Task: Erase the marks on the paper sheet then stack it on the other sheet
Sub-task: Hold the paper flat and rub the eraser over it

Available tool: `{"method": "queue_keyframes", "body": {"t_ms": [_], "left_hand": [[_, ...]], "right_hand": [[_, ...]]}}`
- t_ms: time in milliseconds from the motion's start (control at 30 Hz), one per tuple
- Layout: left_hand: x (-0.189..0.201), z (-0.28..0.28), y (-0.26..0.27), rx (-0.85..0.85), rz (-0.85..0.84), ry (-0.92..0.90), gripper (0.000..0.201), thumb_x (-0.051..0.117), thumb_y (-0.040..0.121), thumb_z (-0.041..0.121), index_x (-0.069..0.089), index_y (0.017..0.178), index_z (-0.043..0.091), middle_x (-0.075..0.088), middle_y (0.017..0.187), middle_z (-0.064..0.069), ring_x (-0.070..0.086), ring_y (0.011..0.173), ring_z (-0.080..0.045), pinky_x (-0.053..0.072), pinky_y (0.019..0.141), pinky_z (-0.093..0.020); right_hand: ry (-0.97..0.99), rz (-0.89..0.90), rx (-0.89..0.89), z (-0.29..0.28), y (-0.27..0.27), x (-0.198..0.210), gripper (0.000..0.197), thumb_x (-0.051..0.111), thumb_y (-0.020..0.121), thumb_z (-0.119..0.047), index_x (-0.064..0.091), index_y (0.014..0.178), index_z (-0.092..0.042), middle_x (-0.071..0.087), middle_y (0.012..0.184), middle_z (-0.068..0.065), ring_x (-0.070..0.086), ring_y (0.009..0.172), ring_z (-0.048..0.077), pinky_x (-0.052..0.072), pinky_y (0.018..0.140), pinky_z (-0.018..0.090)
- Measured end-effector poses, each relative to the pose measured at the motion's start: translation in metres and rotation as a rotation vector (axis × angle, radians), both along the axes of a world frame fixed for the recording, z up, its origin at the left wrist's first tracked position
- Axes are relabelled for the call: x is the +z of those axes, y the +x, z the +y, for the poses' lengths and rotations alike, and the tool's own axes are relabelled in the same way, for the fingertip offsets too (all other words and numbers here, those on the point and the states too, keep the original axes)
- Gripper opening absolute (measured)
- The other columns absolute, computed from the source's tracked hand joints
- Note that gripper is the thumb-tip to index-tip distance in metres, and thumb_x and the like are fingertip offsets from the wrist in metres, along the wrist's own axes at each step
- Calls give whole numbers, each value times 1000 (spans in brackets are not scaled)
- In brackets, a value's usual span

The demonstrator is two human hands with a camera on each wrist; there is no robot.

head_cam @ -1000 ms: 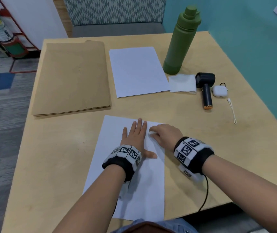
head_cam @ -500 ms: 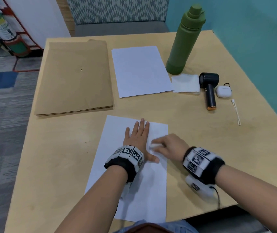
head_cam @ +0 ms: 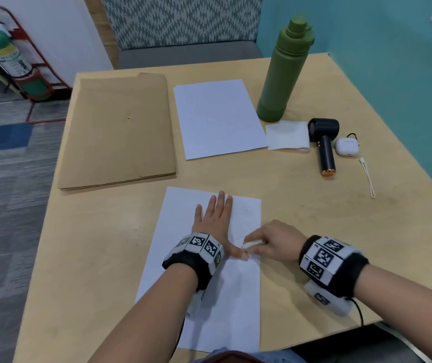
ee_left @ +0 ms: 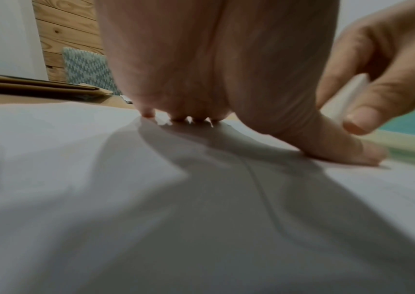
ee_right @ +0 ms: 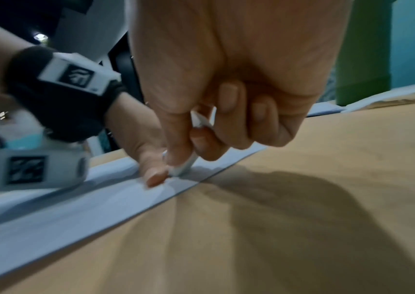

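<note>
The left hand (head_cam: 213,218) lay flat, fingers straight, pinning the paper sheet (head_cam: 241,305) at the tabletop's (head_cam: 99,252) six o'clock edge; the right hand (head_cam: 275,241) pinched a white eraser (head_cam: 251,243) against it. The other sheet (head_cam: 217,119) lay toward twelve o'clock.

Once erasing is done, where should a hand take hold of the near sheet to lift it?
Probably the near sheet's far right corner. It lies flat, so only an edge offers purchase. That corner is bare; the left hand presses mid-sheet and the right hand pinches the eraser nearby.
</note>
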State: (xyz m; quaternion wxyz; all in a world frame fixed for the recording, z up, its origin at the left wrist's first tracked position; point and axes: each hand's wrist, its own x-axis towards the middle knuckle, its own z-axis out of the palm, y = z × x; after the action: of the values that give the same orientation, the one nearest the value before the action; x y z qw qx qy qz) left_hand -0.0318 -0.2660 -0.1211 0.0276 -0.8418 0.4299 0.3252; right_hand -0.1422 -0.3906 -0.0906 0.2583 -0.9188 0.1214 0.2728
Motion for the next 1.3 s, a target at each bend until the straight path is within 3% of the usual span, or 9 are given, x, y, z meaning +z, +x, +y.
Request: {"method": "queue_keyframes", "body": {"t_ms": [133, 267, 433, 633, 800, 933, 1067, 1200, 1300], "left_hand": [[-1, 0, 1, -11, -4, -2, 133, 67, 65, 70, -28, 145, 20, -37, 150, -1, -28, 141, -21, -14, 114, -49], [-1, -1, 1, -15, -16, 13, 133, 67, 65, 70, -28, 144, 21, -36, 151, -1, -28, 141, -21, -12, 115, -50], [-1, -2, 0, -19, -6, 21, 138, 68, 61, 72, -28, 144, 20, -37, 150, -2, -29, 140, -22, -13, 114, -51], [2, -3, 0, -15, 0, 27, 137, 69, 63, 70, -29, 144, 20, -38, 150, -2, -29, 141, -22, -14, 113, -50], [0, -3, -1, -9, -8, 30, 139, 69, 62, 72, -30, 144, 18, -39, 149, -3, -30, 140, -22, -15, 112, -50], [2, -4, 0, -8, -5, 22, 136, 70, 64, 67, -28, 144, 18, -38, 150, -3, -29, 141, -23, -14, 113, -50], [2, -4, 1, -9, 2, 26, 136, 70, 64, 68, -29, 144, 19, -38, 150, -3, -29, 141, -22, -15, 112, -49], [2, -4, 0, -8, -2, 23, 137, 69, 63, 69, -29, 144, 18, -38, 150, -3, -29, 141, -23, -14, 113, -50], [1, -4, 0, -9, -2, 22, 136, 70, 64, 68, -29, 144, 18, -38, 150, -3, -29, 140, -23, -14, 113, -50]], "right_hand": [[-9, -121, -189, -7, 27, -4, 28, 54, 87, -39, 64, 112, -33, 66, 117, -5, 58, 109, 18, 47, 88, 31], [-34, -209, -335, 7, 20, -15, 28, 53, 87, -35, 63, 113, -32, 67, 116, -1, 60, 108, 22, 49, 88, 34], [125, -50, -275, 12, -7, -8, 23, 61, 83, -34, 69, 104, -28, 69, 109, -1, 61, 101, 18, 49, 88, 33], [94, -241, -572, -5, 24, -10, 22, 61, 83, -29, 70, 102, -27, 69, 113, 0, 60, 106, 20, 47, 94, 37], [163, -89, -425, 19, -20, -11, 26, 61, 83, -32, 69, 106, -27, 67, 114, -6, 60, 100, 12, 44, 85, 26], [129, -193, -531, 2, 6, -5, 24, 62, 82, -32, 70, 103, -24, 68, 115, -2, 60, 109, 17, 46, 94, 31], [83, -259, -630, 3, 13, -7, 20, 59, 81, -25, 69, 96, -16, 70, 108, 6, 62, 103, 25, 50, 90, 38], [129, -122, -470, 20, -20, -7, 21, 60, 82, -30, 70, 101, -27, 69, 106, -10, 62, 100, 14, 49, 87, 30], [146, -146, -502, 9, -8, -3, 21, 62, 82, -35, 71, 99, -25, 70, 107, -7, 62, 102, 15, 47, 88, 28]]}}
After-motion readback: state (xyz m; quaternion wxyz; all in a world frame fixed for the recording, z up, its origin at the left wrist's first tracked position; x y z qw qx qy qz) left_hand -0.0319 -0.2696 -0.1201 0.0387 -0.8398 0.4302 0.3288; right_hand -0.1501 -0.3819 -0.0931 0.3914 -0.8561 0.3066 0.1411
